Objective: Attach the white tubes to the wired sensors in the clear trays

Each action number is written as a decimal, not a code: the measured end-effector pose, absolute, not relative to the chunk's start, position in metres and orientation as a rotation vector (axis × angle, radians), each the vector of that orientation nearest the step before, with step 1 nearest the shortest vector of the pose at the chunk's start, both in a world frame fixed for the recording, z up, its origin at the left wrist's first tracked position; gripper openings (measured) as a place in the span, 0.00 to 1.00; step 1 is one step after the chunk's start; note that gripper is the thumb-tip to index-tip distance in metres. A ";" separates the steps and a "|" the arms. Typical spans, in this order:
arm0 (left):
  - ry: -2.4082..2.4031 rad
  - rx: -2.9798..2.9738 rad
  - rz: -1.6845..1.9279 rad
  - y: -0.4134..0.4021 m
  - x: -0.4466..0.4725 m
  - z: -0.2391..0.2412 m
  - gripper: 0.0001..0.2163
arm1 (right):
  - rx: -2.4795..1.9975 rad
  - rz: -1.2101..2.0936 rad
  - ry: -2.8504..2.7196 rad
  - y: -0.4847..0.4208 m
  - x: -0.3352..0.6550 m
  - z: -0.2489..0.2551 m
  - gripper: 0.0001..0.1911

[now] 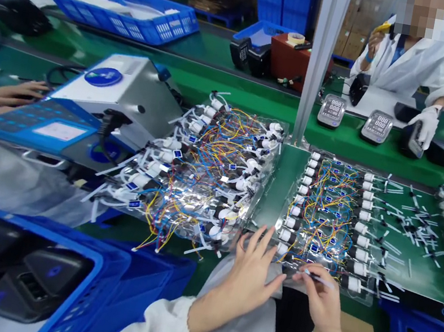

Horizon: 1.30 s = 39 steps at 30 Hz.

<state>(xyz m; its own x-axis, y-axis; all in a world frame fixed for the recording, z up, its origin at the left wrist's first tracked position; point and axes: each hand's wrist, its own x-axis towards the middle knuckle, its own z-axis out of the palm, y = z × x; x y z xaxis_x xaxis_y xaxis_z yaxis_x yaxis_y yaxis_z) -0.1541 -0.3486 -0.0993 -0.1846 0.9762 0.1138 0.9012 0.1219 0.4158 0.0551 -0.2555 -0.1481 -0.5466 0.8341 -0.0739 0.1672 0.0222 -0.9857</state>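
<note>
My left hand (252, 271) is spread with its fingertips at the near left corner of a clear plastic tray (283, 235). It seems to hold nothing. Between the thumb and fingers of my right hand (322, 301), just in front of the same tray, is a thin piece of white tubing with a dark part (319, 278). White and black small cylindrical motors (357, 253) lie in two columns there, with coloured wires (326, 207) tangled between them. Loose white tubes with black connectors (417, 226) are scattered to the right.
More wired motors fill a tray (199, 173) on my left, beside a grey and blue machine (106, 91). A metal post (322, 58) rises behind the trays. Across the bench, a co-worker's gloved hand (426, 124) touches a dark device. A blue crate (99, 276) stands low at left.
</note>
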 end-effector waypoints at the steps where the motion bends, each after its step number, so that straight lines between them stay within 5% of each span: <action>1: 2.191 1.881 0.647 -0.350 -0.154 -0.102 0.21 | -1.015 1.606 -1.719 -0.257 0.055 -0.150 0.06; 6: 2.028 1.956 0.795 -0.348 -0.151 -0.107 0.24 | -0.970 1.630 -1.641 -0.262 0.051 -0.152 0.04; 17: 1.462 1.919 1.186 -0.306 -0.161 -0.130 0.14 | -0.986 1.442 -1.469 -0.252 0.040 -0.127 0.04; 24: 1.319 2.076 1.086 -0.310 -0.171 -0.127 0.13 | -0.800 1.234 -1.719 -0.248 0.028 -0.113 0.09; 30: 1.357 2.019 0.976 -0.317 -0.181 -0.122 0.25 | -0.830 1.172 -1.863 -0.244 0.019 -0.115 0.10; 39: 1.546 1.991 0.842 -0.324 -0.185 -0.110 0.21 | -0.877 1.125 -1.954 -0.244 0.026 -0.120 0.07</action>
